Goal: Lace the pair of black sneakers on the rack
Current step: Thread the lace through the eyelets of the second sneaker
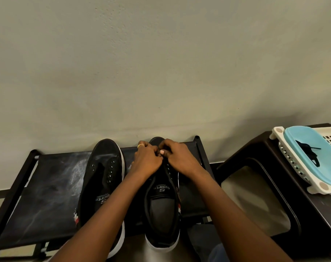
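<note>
Two black sneakers with white soles stand side by side on a black rack (47,186), toes toward the wall. The left sneaker (102,178) has bare eyelets and no lace. Over the toe end of the right sneaker (162,205), my left hand (146,160) and my right hand (179,159) meet, fingers curled, pinching a black lace (168,173) at the lowest eyelets. The lace runs back along the tongue toward the heel. My fingertips hide the exact eyelet.
A dark stool (265,186) stands to the right of the rack. On it sits a white basket (312,161) with a light blue lid (312,148), and a second black lace (310,151) lies on that lid. A grey wall is directly behind.
</note>
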